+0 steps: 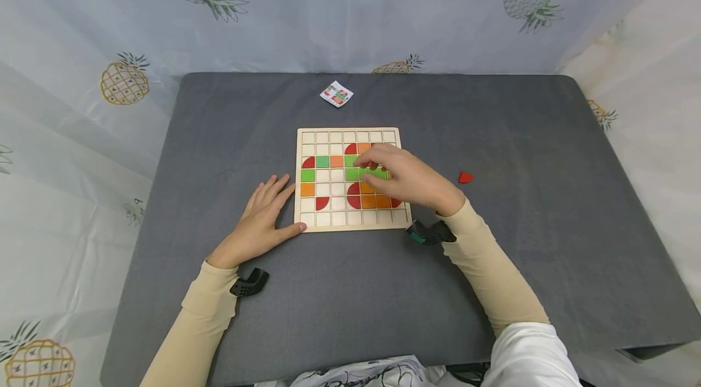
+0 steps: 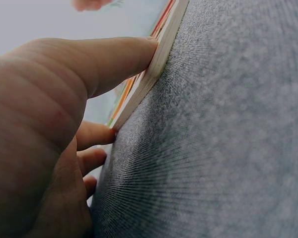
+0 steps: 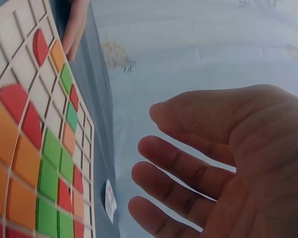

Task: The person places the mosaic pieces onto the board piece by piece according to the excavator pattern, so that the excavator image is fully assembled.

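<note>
A square wooden grid board (image 1: 328,221) lies on the table, carrying red rounded pieces (image 1: 354,195), green tiles (image 1: 308,175) and orange tiles (image 1: 368,201). My left hand (image 1: 260,223) rests at the board's left side with fingers extended; in the left wrist view its thumb (image 2: 114,57) touches the board's edge. Over the right part of the board hovers my right hand (image 1: 408,177), hiding some cells. The right wrist view shows its fingers (image 3: 174,186) loosely bent, with nothing between them and apart from the board.
On the dark grey table (image 1: 520,241), a single red piece (image 1: 465,177) lies right of the right hand. A small card with a coloured pattern (image 1: 336,94) lies beyond the board, near the table's far edge. A pineapple-print curtain (image 1: 350,10) hangs behind.
</note>
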A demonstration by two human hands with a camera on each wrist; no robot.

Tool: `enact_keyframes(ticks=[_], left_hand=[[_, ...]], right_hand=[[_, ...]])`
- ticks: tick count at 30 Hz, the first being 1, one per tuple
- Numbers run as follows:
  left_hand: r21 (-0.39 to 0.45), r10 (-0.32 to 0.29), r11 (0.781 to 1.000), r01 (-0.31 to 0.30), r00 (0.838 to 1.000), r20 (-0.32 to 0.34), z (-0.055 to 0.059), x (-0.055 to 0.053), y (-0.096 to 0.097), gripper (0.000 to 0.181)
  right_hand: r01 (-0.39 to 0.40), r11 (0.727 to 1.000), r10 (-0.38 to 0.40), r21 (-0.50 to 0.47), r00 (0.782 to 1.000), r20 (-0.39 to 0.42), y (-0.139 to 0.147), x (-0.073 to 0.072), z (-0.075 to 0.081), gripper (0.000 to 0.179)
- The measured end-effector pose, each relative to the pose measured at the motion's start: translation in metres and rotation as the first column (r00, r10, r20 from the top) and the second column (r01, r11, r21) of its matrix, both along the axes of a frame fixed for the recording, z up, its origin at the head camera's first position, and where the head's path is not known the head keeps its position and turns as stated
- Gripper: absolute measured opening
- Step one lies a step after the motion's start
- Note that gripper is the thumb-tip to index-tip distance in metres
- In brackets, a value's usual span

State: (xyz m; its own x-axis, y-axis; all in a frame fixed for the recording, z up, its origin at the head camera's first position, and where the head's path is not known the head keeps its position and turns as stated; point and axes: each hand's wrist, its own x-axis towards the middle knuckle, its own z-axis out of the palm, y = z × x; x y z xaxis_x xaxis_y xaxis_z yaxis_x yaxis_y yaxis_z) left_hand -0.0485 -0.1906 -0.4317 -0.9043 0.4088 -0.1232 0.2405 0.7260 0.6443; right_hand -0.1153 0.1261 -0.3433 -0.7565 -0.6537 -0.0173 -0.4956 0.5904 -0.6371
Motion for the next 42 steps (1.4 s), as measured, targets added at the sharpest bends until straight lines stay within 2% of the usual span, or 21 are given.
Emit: enact_keyframes(ticks=[8, 16, 21, 24, 27, 30, 34, 42], left_hand=[[0.009, 0.003, 1.0, -0.003, 1.0, -0.023, -0.002, 0.002, 0.0, 0.091], [0.004, 0.004, 1.0, -0.004, 1.0, -0.012, -0.002, 0.001, 0.001, 0.09], [0.001, 0.007, 1.0, -0.007, 1.0, -0.012, -0.002, 0.001, 0.002, 0.091], [-0.002, 0.008, 1.0, -0.008, 1.0, -0.004, 0.0, 0.001, 0.003, 0.091], [-0.004, 0.009, 1.0, -0.009, 1.0, 0.004, 0.001, 0.001, 0.003, 0.091], [-0.007, 0.011, 1.0, -0.011, 1.0, 0.005, 0.001, 0.001, 0.004, 0.091], [-0.016, 0.013, 1.0, -0.013, 1.0, -0.001, 0.001, 0.001, 0.003, 0.091], [-0.007, 0.006, 1.0, -0.006, 1.0, 0.009, 0.0, 0.001, 0.002, 0.091]], right_hand=[[0.107, 0.994, -0.106, 0.021, 0.994, -0.016, 0.04, 0.007, -0.002, 0.027], [0.23, 0.973, -0.229, 0.034, 0.973, -0.023, 0.085, 0.013, -0.007, 0.03], [0.323, 0.94, -0.316, 0.107, 0.946, -0.076, 0.11, 0.019, -0.009, 0.029], [0.376, 0.905, -0.362, 0.199, 0.926, -0.106, 0.122, 0.022, -0.009, 0.03], [0.415, 0.858, -0.401, 0.302, 0.909, -0.111, 0.131, 0.025, -0.008, 0.034], [0.425, 0.824, -0.417, 0.374, 0.903, -0.109, 0.138, 0.027, -0.008, 0.037], [0.42, 0.802, -0.411, 0.425, 0.904, -0.118, 0.144, 0.027, -0.013, 0.039], [0.404, 0.796, -0.394, 0.451, 0.911, -0.119, 0.153, 0.025, -0.029, 0.039]])
